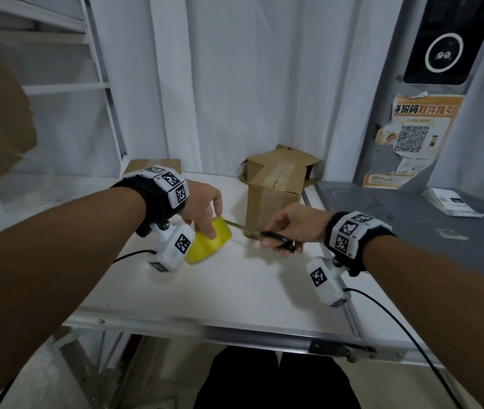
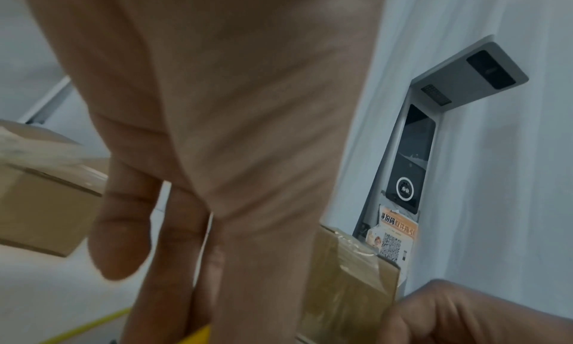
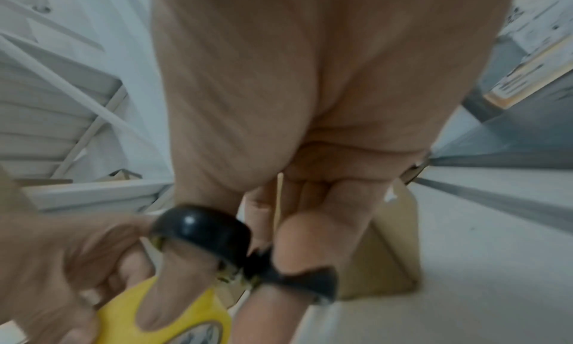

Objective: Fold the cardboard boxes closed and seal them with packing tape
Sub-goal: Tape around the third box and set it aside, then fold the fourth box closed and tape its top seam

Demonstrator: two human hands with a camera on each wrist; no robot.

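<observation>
Yellow packing tape (image 1: pixel 208 242), a roll, stands on edge on the white counter (image 1: pixel 234 290) in the head view, gripped from above by the left hand (image 1: pixel 202 203) with its fingers curled over the rim. Right hand (image 1: pixel 292 228) holds black-handled scissors (image 1: pixel 267 235), fingers through the loops; the blades point left toward the roll, over a thin strip running from the roll to the taped cardboard box (image 1: pixel 276 184) just beyond. A second box (image 1: pixel 155 165) sits at the far left of the counter, partly hidden by the left wrist.

Left wrist view: the left hand (image 2: pixel 217 128) fills the frame, fingers pointing down onto a yellow edge of the roll (image 2: pixel 198 332). The taped box (image 2: pixel 347 275) stands to the right, the second box (image 2: pixel 46 197) to the left.

Right wrist view: the right hand (image 3: pixel 310 128) has its thumb through one scissor loop (image 3: pixel 201 229). The left hand (image 3: pixel 62 263) clasps the roll (image 3: pixel 167 320) at near left.
</observation>
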